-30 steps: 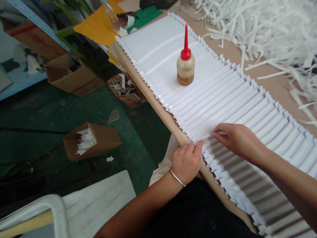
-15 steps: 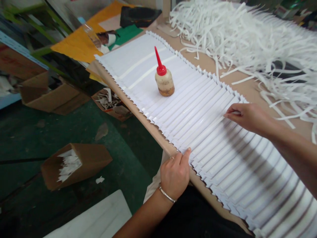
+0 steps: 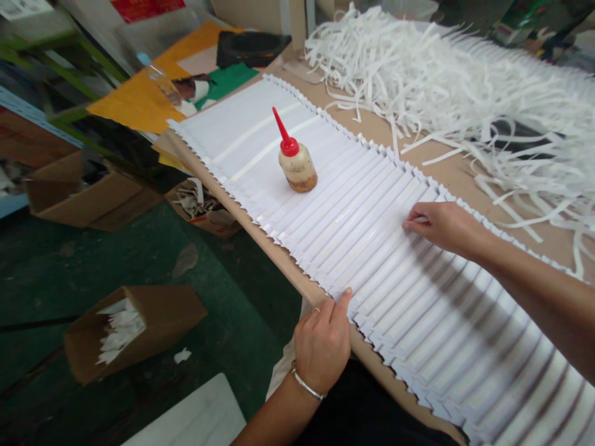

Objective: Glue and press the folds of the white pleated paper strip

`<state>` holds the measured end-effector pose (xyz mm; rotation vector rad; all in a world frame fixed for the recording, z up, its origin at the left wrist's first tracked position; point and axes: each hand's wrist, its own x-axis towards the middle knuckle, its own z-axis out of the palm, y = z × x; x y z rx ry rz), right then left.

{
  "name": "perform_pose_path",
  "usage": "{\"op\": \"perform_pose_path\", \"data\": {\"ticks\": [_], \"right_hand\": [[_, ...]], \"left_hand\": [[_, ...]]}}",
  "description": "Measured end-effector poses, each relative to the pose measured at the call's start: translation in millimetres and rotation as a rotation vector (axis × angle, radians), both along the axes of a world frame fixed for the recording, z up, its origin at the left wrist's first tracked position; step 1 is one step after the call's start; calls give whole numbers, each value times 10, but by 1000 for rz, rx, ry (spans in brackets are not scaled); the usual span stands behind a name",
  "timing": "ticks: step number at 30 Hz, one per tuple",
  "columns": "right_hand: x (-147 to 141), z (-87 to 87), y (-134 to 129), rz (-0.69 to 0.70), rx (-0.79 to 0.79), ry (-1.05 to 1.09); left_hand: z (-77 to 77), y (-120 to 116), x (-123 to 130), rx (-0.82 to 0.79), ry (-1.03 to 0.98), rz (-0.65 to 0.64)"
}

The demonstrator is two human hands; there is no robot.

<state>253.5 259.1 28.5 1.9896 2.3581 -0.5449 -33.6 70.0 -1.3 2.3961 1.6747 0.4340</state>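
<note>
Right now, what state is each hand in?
Left hand: index finger on pleated white paper, grip hidden.
Right hand: pinched shut, contents can't be told.

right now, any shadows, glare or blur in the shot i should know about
In the head view, a broad shadow crosses the white strips beside the right hand; small glints show on them between that hand and the bottle; the floor is dim, and the top-right clutter looks soft.

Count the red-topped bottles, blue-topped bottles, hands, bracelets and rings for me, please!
Red-topped bottle: 1
Blue-topped bottle: 1
Hands: 2, left hand and right hand
Bracelet: 1
Ring: 1
Total: 6
</note>
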Motion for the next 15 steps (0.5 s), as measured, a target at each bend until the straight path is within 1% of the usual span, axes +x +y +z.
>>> {"op": "perform_pose_path", "data": {"ticks": [4,8,10,12,15], "right_hand": [[232,-15,148,7,41,3],[558,0,356,-55,79,38],[668,-4,436,-89,104,33],[722,-25,488,-114,124,21],[721,-84,526,-146,120,20]], "left_hand": [[3,2,-4,4,-14,2],[-13,7,-8,17,-32,1],[-15,11,-13,29,-48,-6],[-13,15,-18,32,-55,-8],[-10,20,-19,23,-42,-4]]}}
